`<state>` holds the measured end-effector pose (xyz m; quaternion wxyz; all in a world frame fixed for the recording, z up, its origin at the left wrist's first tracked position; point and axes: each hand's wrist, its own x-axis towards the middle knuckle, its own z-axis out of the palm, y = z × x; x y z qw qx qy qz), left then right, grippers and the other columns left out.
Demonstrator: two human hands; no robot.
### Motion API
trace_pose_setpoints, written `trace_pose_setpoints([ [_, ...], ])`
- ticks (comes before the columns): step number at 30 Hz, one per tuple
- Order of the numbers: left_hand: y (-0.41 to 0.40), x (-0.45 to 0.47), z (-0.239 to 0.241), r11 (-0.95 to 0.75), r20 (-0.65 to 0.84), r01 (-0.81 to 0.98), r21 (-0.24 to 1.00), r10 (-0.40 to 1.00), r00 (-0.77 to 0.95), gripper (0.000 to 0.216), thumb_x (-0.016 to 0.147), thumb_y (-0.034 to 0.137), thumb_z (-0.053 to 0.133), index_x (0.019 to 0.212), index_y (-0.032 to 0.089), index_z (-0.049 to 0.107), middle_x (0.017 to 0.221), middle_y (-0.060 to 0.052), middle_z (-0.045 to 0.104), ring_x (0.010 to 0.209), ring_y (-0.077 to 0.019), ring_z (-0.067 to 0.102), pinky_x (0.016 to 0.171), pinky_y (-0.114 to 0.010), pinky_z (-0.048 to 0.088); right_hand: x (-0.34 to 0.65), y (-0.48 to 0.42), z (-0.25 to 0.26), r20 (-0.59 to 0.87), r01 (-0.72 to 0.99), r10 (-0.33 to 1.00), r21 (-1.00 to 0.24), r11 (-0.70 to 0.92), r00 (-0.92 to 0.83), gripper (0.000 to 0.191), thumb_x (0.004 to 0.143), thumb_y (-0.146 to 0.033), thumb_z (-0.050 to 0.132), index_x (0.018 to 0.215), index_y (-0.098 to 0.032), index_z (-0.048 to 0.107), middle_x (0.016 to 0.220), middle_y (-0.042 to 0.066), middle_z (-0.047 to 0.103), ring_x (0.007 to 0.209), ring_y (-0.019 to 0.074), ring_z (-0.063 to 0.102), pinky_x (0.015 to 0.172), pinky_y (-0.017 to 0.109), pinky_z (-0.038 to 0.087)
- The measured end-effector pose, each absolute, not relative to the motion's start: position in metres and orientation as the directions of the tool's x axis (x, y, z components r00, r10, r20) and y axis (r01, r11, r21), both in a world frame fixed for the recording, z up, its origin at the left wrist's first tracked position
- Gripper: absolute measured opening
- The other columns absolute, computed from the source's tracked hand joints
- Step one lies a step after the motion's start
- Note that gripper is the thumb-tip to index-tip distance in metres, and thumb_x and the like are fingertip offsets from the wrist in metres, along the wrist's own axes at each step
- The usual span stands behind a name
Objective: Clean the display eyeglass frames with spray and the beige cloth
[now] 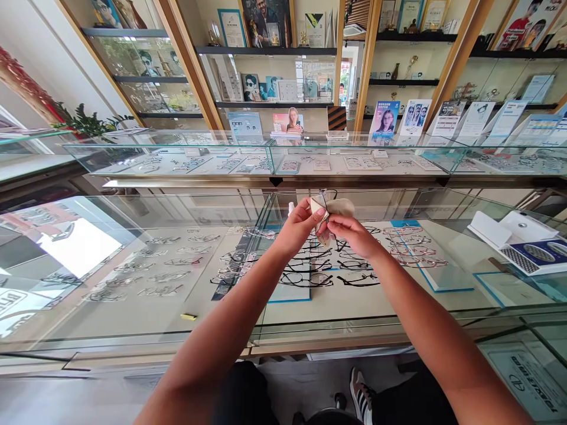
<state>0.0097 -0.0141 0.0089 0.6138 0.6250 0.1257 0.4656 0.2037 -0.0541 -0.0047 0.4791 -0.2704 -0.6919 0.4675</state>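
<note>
My left grip (303, 218) could pass leftward over the flat, transparent glass worktop (142, 321); a rectangular white-and-blue box (520, 241) obstructs the far right.

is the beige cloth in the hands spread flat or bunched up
Bunched: the beige cloth is gathered between the left hand and right hand, loose parts sticking out.

Cloth (341, 207) above counter (133, 319); eyeglasses (290, 279) inside; brochures (476, 121) behind.

I observe a pale beige cloth (341, 207), soft and bunched, its right end flaring outward. Dark, thin-framed eyeglasses (323, 200) are gathered in it, partly covered, raised clear above the bench (319, 333); I cannot determine lens condition.
</note>
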Motion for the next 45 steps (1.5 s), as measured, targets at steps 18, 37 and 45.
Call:
trace_pose_setpoints([
  [18, -0.032, 0.013, 0.021, -0.13, 0.429, -0.501, 0.856, 0.718, 0.548, 0.04, 0.094, 0.047, 0.094, 0.096, 0.021, 0.065, 0.069, 0.005, 0.06, 0.063, -0.0129, 0.062, 0.068, -0.03, 0.056, 0.198, -0.054, -0.006, 0.41, -0.216, 0.84, -0.91, 0.353, -0.355, 0.043, 0.101, -0.066, 0.079, 0.097, -0.024, 0.084, 0.096, 0.005, 0.078, 0.088, 0.0188, 0.063, 0.079, 0.033, 0.048],
  [37, -0.035, 0.018, 0.02, -0.195, 0.439, -0.474, 0.859, 0.756, 0.484, 0.042, 0.093, 0.051, 0.094, 0.102, 0.023, 0.065, 0.066, 0.006, 0.057, 0.062, -0.0117, 0.054, 0.065, -0.029, 0.053, 0.197, -0.058, 0.0, 0.374, -0.211, 0.866, -0.924, 0.319, -0.333, 0.045, 0.096, -0.068, 0.082, 0.092, -0.022, 0.081, 0.097, 0.005, 0.076, 0.086, 0.0189, 0.062, 0.078, 0.034, 0.046],
  [45, -0.029, 0.012, 0.02, -0.292, 0.468, -0.394, 0.871, 0.738, 0.487, 0.045, 0.095, 0.054, 0.092, 0.089, 0.02, 0.064, 0.06, 0.003, 0.066, 0.054, -0.0157, 0.067, 0.056, -0.029, 0.048, 0.196, -0.057, -0.003, 0.336, -0.198, 0.86, -0.94, 0.279, -0.383, 0.046, 0.097, -0.067, 0.08, 0.09, -0.021, 0.08, 0.095, 0.006, 0.077, 0.087, 0.0194, 0.063, 0.079, 0.035, 0.045],
])
